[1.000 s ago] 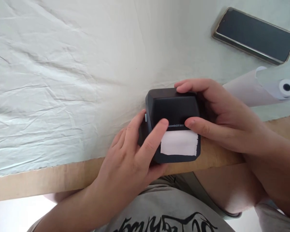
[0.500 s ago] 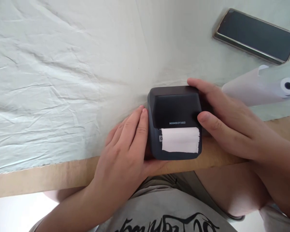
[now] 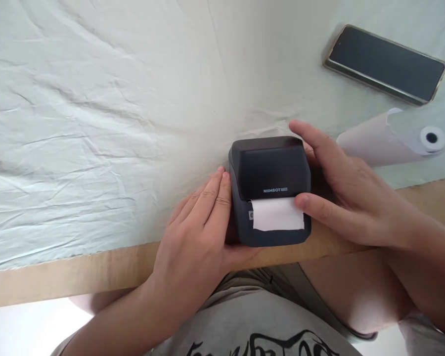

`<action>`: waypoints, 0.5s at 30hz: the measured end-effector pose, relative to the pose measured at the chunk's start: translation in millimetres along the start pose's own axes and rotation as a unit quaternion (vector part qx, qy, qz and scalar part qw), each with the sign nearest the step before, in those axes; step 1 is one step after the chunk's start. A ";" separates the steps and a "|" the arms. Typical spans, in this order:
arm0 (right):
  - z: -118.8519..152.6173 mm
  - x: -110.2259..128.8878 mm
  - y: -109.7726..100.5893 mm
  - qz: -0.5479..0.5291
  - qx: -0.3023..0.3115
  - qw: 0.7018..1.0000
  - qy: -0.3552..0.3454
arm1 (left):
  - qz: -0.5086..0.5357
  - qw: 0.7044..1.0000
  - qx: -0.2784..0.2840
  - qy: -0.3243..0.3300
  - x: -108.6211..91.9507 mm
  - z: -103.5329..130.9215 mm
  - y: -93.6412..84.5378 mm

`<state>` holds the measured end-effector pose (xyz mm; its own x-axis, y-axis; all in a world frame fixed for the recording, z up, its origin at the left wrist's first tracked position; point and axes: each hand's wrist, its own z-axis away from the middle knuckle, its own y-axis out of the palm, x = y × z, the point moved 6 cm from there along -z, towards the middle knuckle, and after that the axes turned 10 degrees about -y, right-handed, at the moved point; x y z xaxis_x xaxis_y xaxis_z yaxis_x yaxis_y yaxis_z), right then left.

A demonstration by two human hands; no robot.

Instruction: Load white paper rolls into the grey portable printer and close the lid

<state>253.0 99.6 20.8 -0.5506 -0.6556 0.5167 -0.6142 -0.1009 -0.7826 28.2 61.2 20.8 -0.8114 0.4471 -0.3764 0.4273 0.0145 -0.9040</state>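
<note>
Pale, wrinkled cloth covers the left and top of frame. Bare wooden table edge runs across the lower part, rising slightly to the right.

Left hand, just below centre: half open, fingers together against the printer's left side, thumb out along its near edge. Cupped round that corner, not closed; can't tell how hard it presses.

Label printer, dark, NIIMBOT on lid: just right of centre, between both hands, at the table edge. Lid looks down. White paper strip lies out of the slot over the front, far end ragged, small light mark beside it.

Right hand, right of centre: open wide, thumb tip on the strip's upper right corner by the lid, index finger out past the printer's far right corner. Other fingers partly hidden; can't tell if they grip.

Far right: paper roll, partly unwound, lying on cloth. Phone, dark screen up, upper right, above the roll.
</note>
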 end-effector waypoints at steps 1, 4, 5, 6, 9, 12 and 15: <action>-1.9 0.2 -2.3 -0.010 0.002 1.000 -0.004 | 0.001 1.000 -0.003 0.001 -0.9 0.3 0.8; -4.8 -1.3 -6.8 -0.036 0.051 0.998 0.009 | -0.005 1.000 -0.005 -0.001 -2.0 1.3 3.5; -4.2 -3.0 -8.2 -0.038 0.070 0.997 0.025 | -0.006 1.000 -0.001 -0.007 -1.5 1.5 4.2; -2.9 -4.9 -9.7 -0.035 0.083 0.995 0.045 | -0.007 1.000 0.006 -0.013 -0.7 1.6 5.1; -0.1 -5.1 -17.6 0.002 0.060 0.996 0.070 | -0.011 1.000 0.024 -0.013 -0.2 1.8 6.4; -3.0 3.8 -24.6 0.047 0.012 0.996 0.075 | -0.019 0.999 0.035 -0.001 -0.8 2.0 7.5; -10.3 11.5 -32.6 0.022 -0.041 0.990 0.133 | -0.017 0.999 0.031 0.003 -0.4 2.2 6.8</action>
<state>260.8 103.1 55.9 -0.7007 -0.4374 0.5636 -0.6236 -0.0081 -0.7817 30.5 59.1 14.3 -0.8230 0.4524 -0.3436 0.3734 -0.0251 -0.9273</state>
